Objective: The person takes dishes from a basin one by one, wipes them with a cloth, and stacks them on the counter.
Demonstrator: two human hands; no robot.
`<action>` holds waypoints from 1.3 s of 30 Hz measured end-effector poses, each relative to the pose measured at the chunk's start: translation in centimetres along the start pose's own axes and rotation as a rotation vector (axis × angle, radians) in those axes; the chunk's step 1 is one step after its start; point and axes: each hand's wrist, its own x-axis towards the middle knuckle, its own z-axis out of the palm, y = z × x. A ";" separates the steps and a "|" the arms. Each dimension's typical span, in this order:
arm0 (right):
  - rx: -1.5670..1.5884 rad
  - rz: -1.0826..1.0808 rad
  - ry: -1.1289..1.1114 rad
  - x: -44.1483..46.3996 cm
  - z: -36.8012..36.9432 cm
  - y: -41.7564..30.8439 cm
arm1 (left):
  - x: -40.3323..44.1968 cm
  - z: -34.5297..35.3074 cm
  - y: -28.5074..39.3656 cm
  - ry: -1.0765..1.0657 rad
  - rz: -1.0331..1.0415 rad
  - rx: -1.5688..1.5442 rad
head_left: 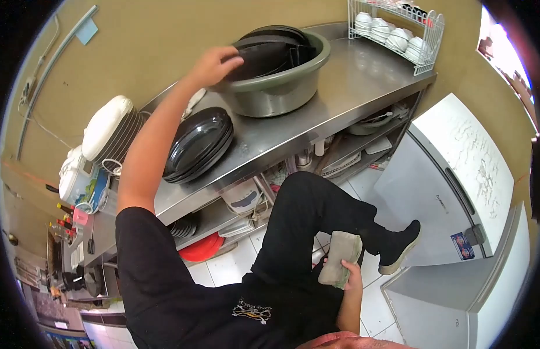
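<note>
My left hand (215, 65) is raised at the left rim of a large grey-green basin (273, 96), beside the black plates (261, 58) heaped in it. Its fingers are bent and partly spread, with no object visible in them. Low in front of my lap, my right hand (352, 276) grips a folded greyish cloth (341, 256) by its lower right side. A stack of black oval plates (200, 142) lies on the steel counter, left of the basin.
The steel counter (351, 75) holds a white wire rack (427, 49) with white bowls (398, 39). A white rice cooker (78, 174) stands at the left. Under the counter are shelves with a red plate (201, 249). A small fridge (433, 192) stands at the right.
</note>
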 end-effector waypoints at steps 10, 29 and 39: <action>0.012 0.011 -0.008 -0.4 0.6 -0.5 | 5.5 -6.3 2.0 0.813 -0.069 -1.253; -0.018 0.027 0.009 0.0 -0.1 -0.2 | 7.3 -3.0 2.4 0.852 -0.123 -1.396; 0.081 0.066 0.019 0.5 -1.2 0.6 | 7.2 -2.4 1.0 0.870 -0.082 -1.399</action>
